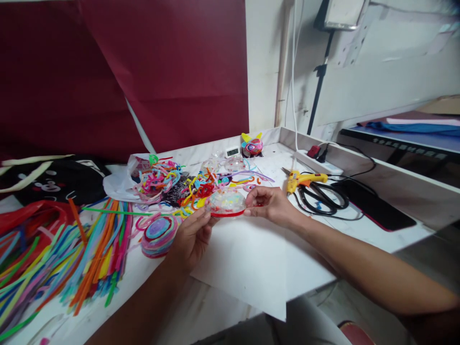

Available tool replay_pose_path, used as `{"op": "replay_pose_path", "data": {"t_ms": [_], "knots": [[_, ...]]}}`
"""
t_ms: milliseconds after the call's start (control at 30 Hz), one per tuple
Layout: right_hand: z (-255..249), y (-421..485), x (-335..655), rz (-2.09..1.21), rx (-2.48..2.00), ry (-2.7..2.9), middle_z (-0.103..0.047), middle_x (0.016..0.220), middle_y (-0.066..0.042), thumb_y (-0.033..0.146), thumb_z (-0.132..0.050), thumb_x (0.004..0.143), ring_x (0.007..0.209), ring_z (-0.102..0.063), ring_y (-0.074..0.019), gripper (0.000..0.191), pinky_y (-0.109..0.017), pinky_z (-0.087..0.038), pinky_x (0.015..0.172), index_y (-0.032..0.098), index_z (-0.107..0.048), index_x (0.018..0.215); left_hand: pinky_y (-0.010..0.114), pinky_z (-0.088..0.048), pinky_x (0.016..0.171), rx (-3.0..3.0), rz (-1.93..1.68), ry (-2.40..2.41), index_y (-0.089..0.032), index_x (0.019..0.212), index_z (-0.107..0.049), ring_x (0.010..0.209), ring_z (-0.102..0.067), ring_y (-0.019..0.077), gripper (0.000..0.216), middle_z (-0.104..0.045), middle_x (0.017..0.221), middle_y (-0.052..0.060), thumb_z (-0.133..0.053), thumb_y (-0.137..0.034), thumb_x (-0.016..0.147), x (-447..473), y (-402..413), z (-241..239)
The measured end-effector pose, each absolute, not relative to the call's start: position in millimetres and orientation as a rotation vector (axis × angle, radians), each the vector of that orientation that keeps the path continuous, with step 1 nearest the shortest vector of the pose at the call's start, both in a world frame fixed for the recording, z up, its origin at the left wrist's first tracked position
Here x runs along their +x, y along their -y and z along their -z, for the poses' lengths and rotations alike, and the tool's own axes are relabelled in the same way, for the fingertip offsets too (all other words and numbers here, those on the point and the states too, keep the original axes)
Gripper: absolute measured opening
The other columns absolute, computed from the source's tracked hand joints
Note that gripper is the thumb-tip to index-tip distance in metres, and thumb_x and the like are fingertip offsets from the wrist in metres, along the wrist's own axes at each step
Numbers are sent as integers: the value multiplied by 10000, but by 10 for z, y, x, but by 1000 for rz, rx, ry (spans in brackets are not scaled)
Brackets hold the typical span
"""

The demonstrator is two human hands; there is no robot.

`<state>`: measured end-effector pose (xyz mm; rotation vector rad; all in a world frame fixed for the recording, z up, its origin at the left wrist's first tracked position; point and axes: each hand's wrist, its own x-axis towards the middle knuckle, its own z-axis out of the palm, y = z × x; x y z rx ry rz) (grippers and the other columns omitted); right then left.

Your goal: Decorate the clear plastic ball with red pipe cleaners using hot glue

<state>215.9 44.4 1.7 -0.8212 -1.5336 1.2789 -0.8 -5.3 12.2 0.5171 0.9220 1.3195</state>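
Note:
Over the white paper [247,263] I hold up a clear plastic dome [226,201], its inside dotted with pale colours. A red pipe cleaner [227,214] runs along its lower rim. My left hand [192,235] is closed on the dome's left edge with thumb and fingers. At the right edge, my right hand [270,206] pinches the red pipe cleaner against the rim, and a bit of red shows past the fingers. Close to my left wrist lies a round piece covered in coiled pipe cleaners [160,234], in pink, blue and purple rings.
Bundled pipe cleaners [97,249] spread across the left side. A plastic bag [124,184] of curled scraps stands behind them. At right are a yellow glue gun [305,179], its black cord, a phone [377,203] and a power strip [319,162]. A decorated ball [252,147] sits by a small clock [233,152].

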Motion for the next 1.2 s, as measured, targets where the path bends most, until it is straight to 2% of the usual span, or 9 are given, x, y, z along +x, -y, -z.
{"op": "replay_pose_path", "data": {"t_ms": [233,567,767,1000,1200], "knots": [[-12,-469,2178,-1325,-825,1525,-612,671,24,351,-913,447,593,-540,-95,430,-245,-447,582,151,-634,705,47,-494,435,569,-1308,-888,-114,1024,-655,704,-706,96,264,-723,890,68,-554,22,823,-24,72,-127],[14,-528,2202,-1346,-845,1595,-569,604,49,414,-906,428,541,-502,-81,470,-236,-423,542,152,-616,688,60,-468,403,650,-1258,-948,-116,1121,-630,659,-677,81,342,-716,957,85,-541,23,822,-11,64,-141],[2,-526,2218,-1350,-847,1648,-561,603,48,424,-897,447,543,-485,-75,459,-228,-397,540,146,-615,678,66,-437,380,729,-1202,-916,-123,1109,-637,576,-625,63,350,-700,860,51,-565,23,800,-39,55,-127],[-44,-504,2209,-1338,-895,1634,-567,610,44,384,-919,400,570,-495,-84,471,-227,-397,557,143,-604,653,74,-398,352,730,-1217,-919,-136,1138,-614,628,-648,77,398,-703,927,68,-597,26,775,-34,64,-150],[-29,-510,2255,-1337,-863,1628,-547,624,69,348,-918,441,554,-513,-81,541,-209,-404,531,172,-554,800,73,-380,341,744,-1227,-908,-121,1016,-628,607,-635,73,272,-686,839,48,-609,10,778,-50,67,-145]]}}
